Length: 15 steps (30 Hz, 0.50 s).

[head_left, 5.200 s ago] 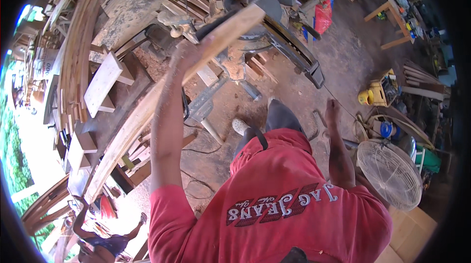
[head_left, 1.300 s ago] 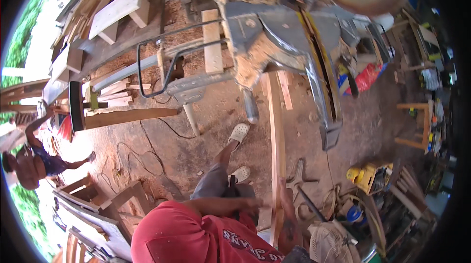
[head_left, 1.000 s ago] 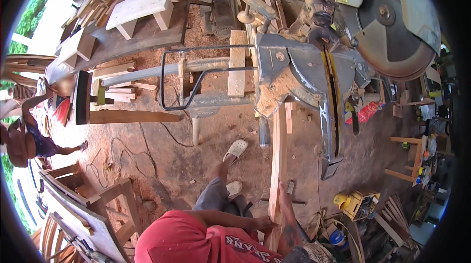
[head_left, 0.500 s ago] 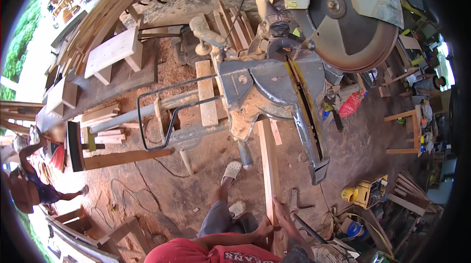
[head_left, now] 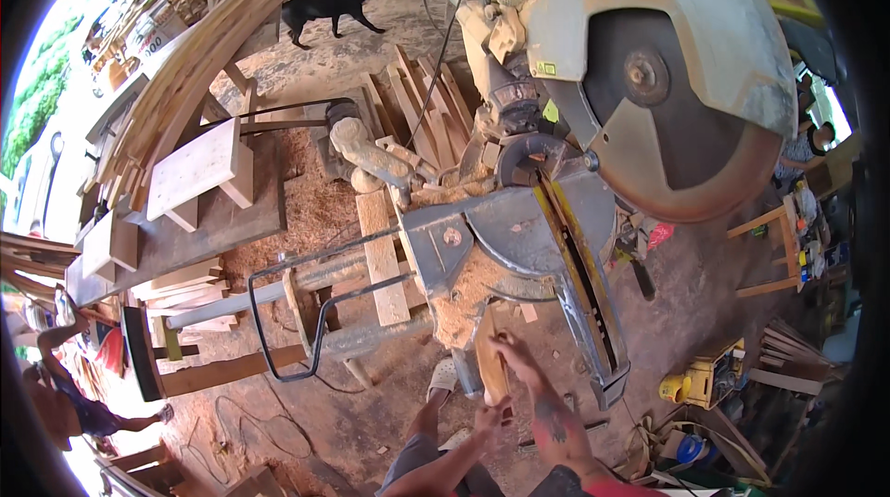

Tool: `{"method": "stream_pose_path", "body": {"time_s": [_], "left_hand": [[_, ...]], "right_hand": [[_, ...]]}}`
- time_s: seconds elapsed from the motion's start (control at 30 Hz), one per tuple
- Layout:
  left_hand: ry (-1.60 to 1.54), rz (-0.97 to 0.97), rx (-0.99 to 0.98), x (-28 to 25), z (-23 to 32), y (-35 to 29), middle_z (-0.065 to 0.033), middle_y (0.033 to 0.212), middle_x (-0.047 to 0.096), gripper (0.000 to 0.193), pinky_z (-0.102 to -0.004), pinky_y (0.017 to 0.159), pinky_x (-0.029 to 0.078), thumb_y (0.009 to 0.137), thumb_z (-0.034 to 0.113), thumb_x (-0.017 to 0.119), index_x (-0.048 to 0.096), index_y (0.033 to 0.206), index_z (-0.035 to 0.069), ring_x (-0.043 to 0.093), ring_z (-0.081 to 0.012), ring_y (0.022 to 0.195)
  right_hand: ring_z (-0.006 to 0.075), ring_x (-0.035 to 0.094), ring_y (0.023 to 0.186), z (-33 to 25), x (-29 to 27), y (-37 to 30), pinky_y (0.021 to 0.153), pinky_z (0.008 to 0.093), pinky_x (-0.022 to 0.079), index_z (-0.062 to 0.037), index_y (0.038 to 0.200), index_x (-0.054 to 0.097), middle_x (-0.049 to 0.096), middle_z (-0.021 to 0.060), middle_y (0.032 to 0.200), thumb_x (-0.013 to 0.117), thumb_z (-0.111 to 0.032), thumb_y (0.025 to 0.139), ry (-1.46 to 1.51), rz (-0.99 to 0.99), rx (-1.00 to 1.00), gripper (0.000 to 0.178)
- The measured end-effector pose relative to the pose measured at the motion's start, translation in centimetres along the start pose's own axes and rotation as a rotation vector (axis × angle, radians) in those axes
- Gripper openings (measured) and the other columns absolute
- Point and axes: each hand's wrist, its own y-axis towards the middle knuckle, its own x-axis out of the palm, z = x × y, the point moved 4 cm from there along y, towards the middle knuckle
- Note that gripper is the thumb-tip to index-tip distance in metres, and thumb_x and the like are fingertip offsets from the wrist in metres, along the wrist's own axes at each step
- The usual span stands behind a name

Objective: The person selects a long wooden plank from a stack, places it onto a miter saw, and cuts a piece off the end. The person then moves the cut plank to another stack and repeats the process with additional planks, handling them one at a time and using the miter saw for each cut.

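Both my hands are closed on a wooden board just in front of the mitre saw. My right hand grips its upper part, close below the sawdust-covered saw base. My left hand holds the lower end, nearer my body. The board points away from me, and its far end reaches the front of the base. Above the saw table, the round blade is raised under its pale guard. To the left of my hands, the saw's handle-like grey part hangs beside the board.
A black wire-like support juts left from the saw. Stacked planks lie behind it, beside a low wooden bench. A black dog stands at the back. One person is at far left. A yellow crate sits right.
My hands have moved forward with the board, up to the saw base. The board now looks foreshortened. The whole view has shifted, and the dog shows fully.
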Motion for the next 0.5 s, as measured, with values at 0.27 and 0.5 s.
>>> {"method": "stream_pose_path", "body": {"time_s": [0.27,0.5], "left_hand": [[-0.080,-0.250,0.239,3.8,9.0,15.6,-0.0021,0.086,0.068,0.035,-0.0342,0.066,0.049,0.087,0.041,0.068,0.067,0.100,0.008,0.063,-0.0154,0.072],[0.470,-0.276,0.035,1.9,10.0,20.2,-0.0121,0.113,0.060,0.064,-0.0368,0.090,0.044,0.086,0.054,0.062,0.057,0.119,0.000,0.057,-0.0217,0.101]], "right_hand": [[0.0185,0.064,0.072,20.6,-4.6,-7.4,0.063,0.0347,0.050,-0.0043,0.106,0.064,0.067,0.0107,0.092,0.057,-0.049,0.091,0.334,0.321,0.292,0.048],[0.0280,0.067,0.093,26.4,0.8,-15.7,0.079,0.0401,0.052,-0.0019,0.121,0.059,0.067,0.0194,0.108,0.056,-0.049,0.089,-0.512,0.026,0.178,0.057]]}}
